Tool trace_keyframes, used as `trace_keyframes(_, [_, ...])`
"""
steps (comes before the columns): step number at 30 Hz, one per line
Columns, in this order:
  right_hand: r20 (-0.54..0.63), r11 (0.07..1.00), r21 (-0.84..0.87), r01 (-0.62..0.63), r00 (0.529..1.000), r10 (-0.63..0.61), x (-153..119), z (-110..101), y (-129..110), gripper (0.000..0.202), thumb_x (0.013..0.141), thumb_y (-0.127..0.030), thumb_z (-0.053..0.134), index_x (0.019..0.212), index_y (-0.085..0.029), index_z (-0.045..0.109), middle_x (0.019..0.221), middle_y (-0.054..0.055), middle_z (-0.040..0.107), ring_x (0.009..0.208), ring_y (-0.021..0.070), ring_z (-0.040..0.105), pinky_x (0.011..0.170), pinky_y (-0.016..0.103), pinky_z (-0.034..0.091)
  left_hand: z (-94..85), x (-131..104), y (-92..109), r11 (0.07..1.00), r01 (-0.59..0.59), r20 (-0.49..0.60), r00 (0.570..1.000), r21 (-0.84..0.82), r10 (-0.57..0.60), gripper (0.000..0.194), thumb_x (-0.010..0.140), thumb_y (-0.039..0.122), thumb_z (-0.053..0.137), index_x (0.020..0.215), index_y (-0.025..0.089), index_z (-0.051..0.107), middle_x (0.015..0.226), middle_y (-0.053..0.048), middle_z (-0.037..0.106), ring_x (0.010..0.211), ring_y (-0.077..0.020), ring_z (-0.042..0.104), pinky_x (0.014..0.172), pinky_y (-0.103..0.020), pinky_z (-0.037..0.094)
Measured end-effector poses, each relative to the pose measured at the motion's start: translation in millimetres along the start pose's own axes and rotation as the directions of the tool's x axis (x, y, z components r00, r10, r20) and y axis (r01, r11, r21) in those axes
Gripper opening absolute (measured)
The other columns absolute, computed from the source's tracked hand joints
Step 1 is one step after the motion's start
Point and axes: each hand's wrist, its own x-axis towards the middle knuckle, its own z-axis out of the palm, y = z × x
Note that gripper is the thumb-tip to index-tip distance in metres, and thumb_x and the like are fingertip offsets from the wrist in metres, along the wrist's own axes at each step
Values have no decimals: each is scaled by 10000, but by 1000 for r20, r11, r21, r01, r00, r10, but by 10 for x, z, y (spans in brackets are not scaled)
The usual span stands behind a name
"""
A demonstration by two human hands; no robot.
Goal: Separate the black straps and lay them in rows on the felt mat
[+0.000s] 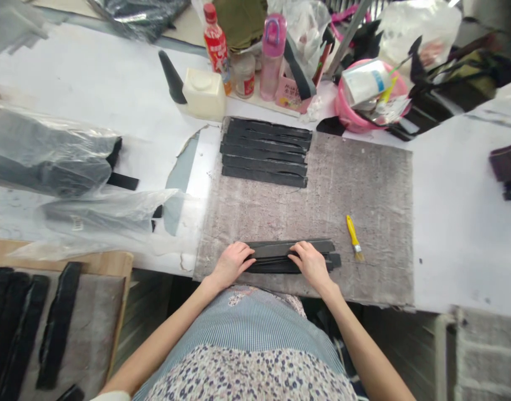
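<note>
A stack of black strips (274,249) lies along the near edge of the grey-brown mat (259,214). At its left end my left hand (233,264) has thumb and fingers closed around the strips. My right hand (312,265) pinches the same stack right of its middle, thumb toward the lower layers. The strips' right ends stick out past my right hand, slightly fanned. Farther up the mat, several black strips (266,151) lie side by side in rows. To the right of my right hand rests a yellow-handled brush (353,233), touching neither hand.
Behind the mat stand a cream container (204,93), a red bottle (216,47), a pink bottle (272,61) and a filled pink basket (347,111). Plastic-wrapped bundles (50,150) lie left. A wooden-edged board (123,267) with black strips is at lower left.
</note>
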Motion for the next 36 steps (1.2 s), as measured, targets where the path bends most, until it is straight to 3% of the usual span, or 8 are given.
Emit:
trace_keyframes(3, [-56,997,77,-27,998,31,132,4,134,89,883,-246,595,967,-219,607,958,41,609,913,201,582,776,303,463,14,55,-52,993,98,-61,993,-72,-103,154,886,277,575,1004,183,605,946,-58,605,925,-209,557,819,-337,461])
trace_keyframes(8, [-50,999,-14,-28,998,28,242,0,351,196,825,-306,675,1002,-234,630,1029,67,618,985,259,548,801,371,440,7,85,-173,968,239,-111,963,-76,-246,321,781,343,706,1044,192,601,966,-51,580,938,-231,550,818,-355,470])
trace_keyframes(14, [7,999,45,-13,1000,13,288,2,474,257,811,-350,687,1030,-232,622,1052,57,624,980,240,559,799,355,430,8,73,-241,936,327,-146,927,-132,-345,247,850,351,618,1038,193,600,981,-45,564,857,-187,582,772,-316,488])
trace_keyframes(18, [45,999,-36,2,999,0,347,-32,471,362,775,-354,728,1104,-245,620,1074,69,619,1002,262,549,790,358,416,-2,108,-245,934,344,-143,924,-100,-356,221,841,289,625,1035,185,598,989,-44,564,823,-174,580,741,-302,488])
trace_keyframes(24, [78,999,-39,10,997,-7,457,-29,506,333,763,-461,721,1005,-243,654,944,60,610,926,248,544,731,323,393,-66,208,-253,910,410,-105,904,-55,-414,140,837,298,621,913,181,615,929,-37,552,739,-160,568,685,-293,474])
trace_keyframes(29, [79,1000,-24,-2,997,4,508,-12,480,307,706,-397,781,868,-209,600,891,39,583,860,226,528,687,291,374,-107,250,-224,900,391,-132,898,-193,-419,134,844,297,588,788,176,595,837,-22,572,718,-152,552,666,-274,439])
trace_keyframes(32, [69,1000,-8,-1,998,2,509,-48,458,309,695,-368,794,806,-203,558,875,24,576,844,214,524,677,282,365,-98,236,-239,806,389,-74,881,-447,-466,150,814,310,597,771,170,567,752,-1,581,667,-137,542,630,-254,426])
trace_keyframes(36, [20,1000,17,-3,1000,3,487,-124,477,265,718,-316,779,771,-202,546,863,19,597,866,210,538,713,284,375,-90,211,-261,561,386,30,841,-732,-541,201,774,340,623,803,167,524,710,19,571,647,-122,545,606,-231,419])
